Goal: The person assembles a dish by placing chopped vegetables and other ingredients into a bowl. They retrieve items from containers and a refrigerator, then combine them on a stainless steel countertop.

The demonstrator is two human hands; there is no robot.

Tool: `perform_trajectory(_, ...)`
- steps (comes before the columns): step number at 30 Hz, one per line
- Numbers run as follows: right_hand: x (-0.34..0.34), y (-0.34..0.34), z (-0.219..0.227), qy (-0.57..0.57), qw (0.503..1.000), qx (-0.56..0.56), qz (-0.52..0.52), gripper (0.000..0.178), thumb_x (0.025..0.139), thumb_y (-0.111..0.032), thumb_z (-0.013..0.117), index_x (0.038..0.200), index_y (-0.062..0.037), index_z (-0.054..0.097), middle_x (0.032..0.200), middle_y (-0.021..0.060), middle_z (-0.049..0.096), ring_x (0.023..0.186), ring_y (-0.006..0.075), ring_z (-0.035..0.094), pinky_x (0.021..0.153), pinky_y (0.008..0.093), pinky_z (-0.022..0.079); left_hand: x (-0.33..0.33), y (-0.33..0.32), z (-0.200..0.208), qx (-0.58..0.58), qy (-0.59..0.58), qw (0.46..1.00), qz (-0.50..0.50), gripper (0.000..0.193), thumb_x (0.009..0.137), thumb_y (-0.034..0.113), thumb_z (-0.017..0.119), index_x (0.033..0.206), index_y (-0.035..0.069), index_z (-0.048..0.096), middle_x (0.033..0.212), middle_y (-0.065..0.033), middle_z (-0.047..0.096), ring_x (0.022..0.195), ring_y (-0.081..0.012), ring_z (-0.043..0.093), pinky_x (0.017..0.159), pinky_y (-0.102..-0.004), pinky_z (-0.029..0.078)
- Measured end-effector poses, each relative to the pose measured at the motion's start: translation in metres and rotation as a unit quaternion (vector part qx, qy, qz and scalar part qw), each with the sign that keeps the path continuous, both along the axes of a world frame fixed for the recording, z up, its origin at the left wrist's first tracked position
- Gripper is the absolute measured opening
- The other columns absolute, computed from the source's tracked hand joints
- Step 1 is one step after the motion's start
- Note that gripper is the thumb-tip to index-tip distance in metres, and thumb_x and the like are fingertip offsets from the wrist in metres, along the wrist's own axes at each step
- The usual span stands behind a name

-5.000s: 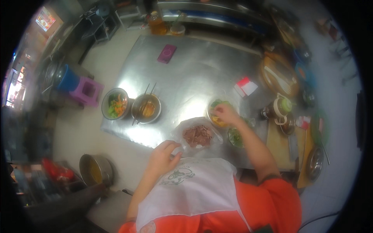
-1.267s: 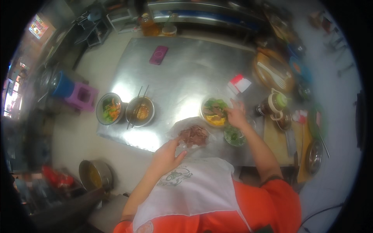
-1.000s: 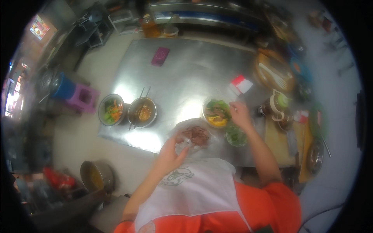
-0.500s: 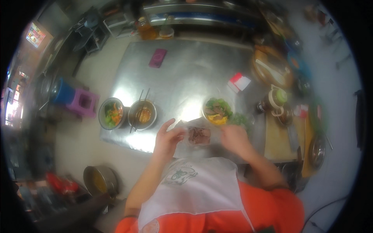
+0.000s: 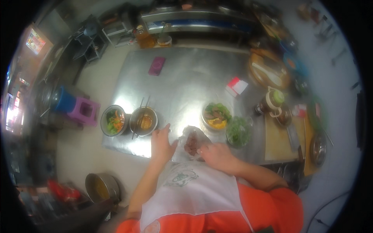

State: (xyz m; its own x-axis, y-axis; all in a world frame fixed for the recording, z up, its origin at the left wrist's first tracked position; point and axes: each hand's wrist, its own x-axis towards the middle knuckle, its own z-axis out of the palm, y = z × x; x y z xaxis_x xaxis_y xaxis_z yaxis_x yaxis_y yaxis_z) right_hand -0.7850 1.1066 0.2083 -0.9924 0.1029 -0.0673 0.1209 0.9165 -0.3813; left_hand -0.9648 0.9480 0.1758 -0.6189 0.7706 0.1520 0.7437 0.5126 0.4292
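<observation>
A pale thin wrapper sheet (image 5: 182, 144) lies at the near edge of the steel table (image 5: 182, 81), with dark red-brown filling (image 5: 191, 143) heaped on it. My left hand (image 5: 162, 143) rests flat with fingers spread on the sheet's left side. My right hand (image 5: 214, 153) is curled over the sheet's right edge, touching the filling. Just beyond stand a bowl of mixed yellow, green and brown food (image 5: 216, 115) and a clear bowl of green leaves (image 5: 238, 131).
Left of my hands sit a metal bowl of shredded vegetables (image 5: 113, 120) and a metal bowl with chopsticks (image 5: 143, 121). A pink phone (image 5: 156, 66) and a red-and-white box (image 5: 237, 86) lie farther back. A cutting board with a knife (image 5: 283, 136) is right; a pot (image 5: 101, 187) stands on the floor.
My right hand left the mixed-food bowl and came down onto the wrapper's right side. My left hand shifted from the sheet's edge to lie spread flat beside the filling.
</observation>
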Motion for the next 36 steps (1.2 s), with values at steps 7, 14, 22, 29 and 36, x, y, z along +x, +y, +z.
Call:
perform_trajectory(7,-0.005,-0.009,-0.003,0.010,0.997,0.001,0.075,0.015,0.084,-0.016,0.052,0.084,-0.0056,0.063,0.070,0.0129,0.065,0.062,0.0315,0.064,0.053,0.0443,0.050,0.006,0.028,0.040,-0.008,-0.304,0.948,-0.099,0.091,0.069,0.018,0.081,0.145,0.008,0.032,0.118,-0.0171,0.060,0.069,-0.0193,0.060,0.066,-0.0317,0.049)
perform_trajectory(14,-0.016,-0.007,-0.002,0.190,0.973,0.073,0.113,0.017,0.082,-0.012,0.055,0.094,-0.0029,0.063,0.092,0.0126,0.062,0.070,0.0254,0.062,0.059,0.0353,0.052,0.009,0.046,0.020,0.157,-0.528,0.834,0.016,0.035,0.087,0.005,0.054,0.122,0.003,0.049,0.078,-0.0101,0.060,0.077,-0.0210,0.066,0.067,-0.0316,0.053)
perform_trajectory(22,-0.077,0.015,-0.076,0.180,0.971,-0.160,0.013,0.050,0.094,-0.016,0.050,0.141,-0.0036,0.039,0.114,0.0155,0.061,0.083,0.0231,0.067,0.069,0.0335,0.055,0.025,0.022,-0.066,0.425,-0.767,0.458,0.144,0.005,0.089,0.008,0.050,0.089,0.012,0.052,0.069,0.0004,0.047,0.060,-0.0135,0.045,0.067,-0.0288,0.048)
perform_trajectory(29,-0.109,0.039,-0.124,0.008,0.949,-0.298,0.098,0.024,0.095,-0.018,0.044,0.088,-0.0052,0.064,0.062,0.0039,0.057,0.050,0.0143,0.054,0.045,0.0290,0.042,0.039,0.022,-0.074,0.313,-0.284,0.906,-0.002,0.026,0.084,0.015,0.062,0.110,0.009,0.058,0.076,-0.0087,0.059,0.066,-0.0191,0.057,0.064,-0.0317,0.049)
perform_trajectory(36,-0.107,0.026,-0.107,0.044,0.966,-0.230,-0.113,0.024,0.084,-0.022,0.059,0.091,0.0004,0.065,0.074,0.0174,0.064,0.064,0.0299,0.063,0.057,0.0408,0.048,0.026,0.023,-0.132,-0.007,-0.151,0.988,0.038,0.022,0.087,0.024,0.056,0.092,0.004,0.066,0.065,-0.0118,0.056,0.062,-0.0282,0.060,0.057,-0.0384,0.048)
